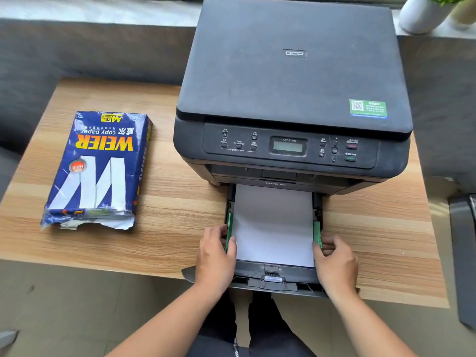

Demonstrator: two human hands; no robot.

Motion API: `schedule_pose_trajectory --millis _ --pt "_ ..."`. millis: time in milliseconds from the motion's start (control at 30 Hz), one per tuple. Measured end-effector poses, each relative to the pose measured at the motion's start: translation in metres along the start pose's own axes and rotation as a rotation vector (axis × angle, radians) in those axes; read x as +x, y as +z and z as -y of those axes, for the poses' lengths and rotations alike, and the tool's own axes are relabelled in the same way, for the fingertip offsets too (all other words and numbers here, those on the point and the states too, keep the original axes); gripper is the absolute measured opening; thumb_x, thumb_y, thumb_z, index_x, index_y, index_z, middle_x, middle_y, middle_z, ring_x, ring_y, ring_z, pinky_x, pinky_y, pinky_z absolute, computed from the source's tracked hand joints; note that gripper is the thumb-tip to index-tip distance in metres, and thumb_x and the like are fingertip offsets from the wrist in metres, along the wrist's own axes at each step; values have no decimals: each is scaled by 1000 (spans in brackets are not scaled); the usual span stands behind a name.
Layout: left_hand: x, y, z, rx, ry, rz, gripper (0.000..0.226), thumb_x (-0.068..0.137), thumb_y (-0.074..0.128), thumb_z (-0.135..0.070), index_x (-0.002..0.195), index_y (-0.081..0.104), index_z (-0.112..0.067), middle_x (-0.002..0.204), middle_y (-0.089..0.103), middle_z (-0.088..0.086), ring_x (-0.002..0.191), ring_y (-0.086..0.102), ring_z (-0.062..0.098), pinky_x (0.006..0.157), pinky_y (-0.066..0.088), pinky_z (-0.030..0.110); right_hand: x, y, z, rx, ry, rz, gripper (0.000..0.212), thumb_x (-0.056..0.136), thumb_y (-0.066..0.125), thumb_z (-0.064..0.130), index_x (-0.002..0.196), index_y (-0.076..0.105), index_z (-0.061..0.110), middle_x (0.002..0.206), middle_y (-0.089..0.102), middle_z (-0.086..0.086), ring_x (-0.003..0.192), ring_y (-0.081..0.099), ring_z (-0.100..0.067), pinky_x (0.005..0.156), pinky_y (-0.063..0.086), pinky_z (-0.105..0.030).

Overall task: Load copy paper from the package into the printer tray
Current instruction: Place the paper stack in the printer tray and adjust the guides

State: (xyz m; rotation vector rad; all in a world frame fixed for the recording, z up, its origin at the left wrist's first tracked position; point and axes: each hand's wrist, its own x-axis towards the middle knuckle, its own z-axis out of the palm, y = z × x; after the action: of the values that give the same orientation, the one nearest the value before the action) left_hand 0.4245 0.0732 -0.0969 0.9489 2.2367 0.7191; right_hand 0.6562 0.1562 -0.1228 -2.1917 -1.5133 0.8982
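White paper (273, 228) (flat) fills tray (273, 275) — fingers (233, 242) pinching green guides (317, 231).

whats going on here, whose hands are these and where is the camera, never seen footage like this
This is one picture from a camera worn on a person's head, looking down at their own two bare hands. No robot is involved. On the wooden table stands a dark printer with its paper tray pulled out toward the person. White copy paper already lies in the tray. The left hand and the right hand each pinch a green paper guide at the stack's sides. To the left lies the blue paper package, torn open at its near end. A white plant pot stands behind the printer.
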Motion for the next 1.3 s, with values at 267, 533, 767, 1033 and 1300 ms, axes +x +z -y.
schedule_pose_trajectory --millis 267,533,767,1033,1300 --pt "-9 7 -15 83 -38 -4 48 92 57 -14 139 50 -7 124 64 12 119 54 29 100 46 42 3 5 -4 -105 25 -25 11 85 69 30 89 72 20 87 74 -10 87 66 -35 67 48 -36" --pt "-9 13 -20 43 -120 30 49 91 54 -17 139 46 -19 118 58 10 111 42 19 83 34 29 4 10 -7 -64 -17 -23 12 85 70 26 91 74 17 85 74 -12 84 66 -35 71 49 -35" --pt "0 11 -21 107 -129 35 43 90 55 -15 133 52 -15 112 61 15 119 45 30 91 39 38 6 14 -8 -47 -32 -30 7 85 69 23 85 72 17 80 73 -10 83 66 -35 71 48 -35" --pt "1 8 -22 155 -84 49 47 90 55 -19 136 50 -10 117 64 12 121 44 28 95 39 37 4 15 -8 -79 -37 -52 8 86 69 21 87 72 15 82 73 -13 86 65 -37 69 42 -33" --pt "-4 10 -22 181 -33 33 47 89 56 -19 135 51 -13 115 67 9 113 44 26 91 40 35 4 20 -10 -98 -49 -78 8 84 68 20 87 71 14 83 72 -12 87 64 -37 68 42 -34"
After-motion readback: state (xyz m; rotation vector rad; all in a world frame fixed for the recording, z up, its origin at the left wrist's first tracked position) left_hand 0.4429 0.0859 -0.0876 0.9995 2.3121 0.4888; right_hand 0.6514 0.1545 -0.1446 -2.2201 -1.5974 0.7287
